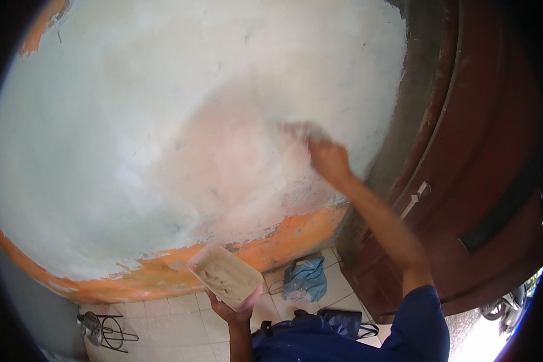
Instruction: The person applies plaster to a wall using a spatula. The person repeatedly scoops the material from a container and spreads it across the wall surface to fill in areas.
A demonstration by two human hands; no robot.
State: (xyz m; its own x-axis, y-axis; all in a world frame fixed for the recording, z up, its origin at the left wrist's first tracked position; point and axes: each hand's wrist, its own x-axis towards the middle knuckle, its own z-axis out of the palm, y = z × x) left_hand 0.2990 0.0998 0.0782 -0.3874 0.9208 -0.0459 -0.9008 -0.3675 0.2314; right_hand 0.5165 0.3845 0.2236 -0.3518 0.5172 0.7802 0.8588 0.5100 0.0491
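Note:
My left hand (230, 311) grips a pink rectangular tub (256, 297) from below, at its near end. Inside lies a beige paste (226, 276), its surface uneven. Up at the wall (133, 120), my right hand (323, 151) is raised with the arm stretched out. Motion smears its fingers and whatever they hold; a blurred shape sticks out toward the wall surface. White and grey coating covers most of that wall, with a pinkish patch left of my right hand. Along the bottom runs a ragged strip of bare orange paint (308, 232).
At the right stands a dark red door (464, 163) with a metal handle (417, 196). A blue bag (305, 280) and a dark bag (344, 320) rest on the pale tiled floor (175, 326). A metal-framed stool (105, 330) is at lower left. Outside, a motorcycle (501, 308) is partly visible.

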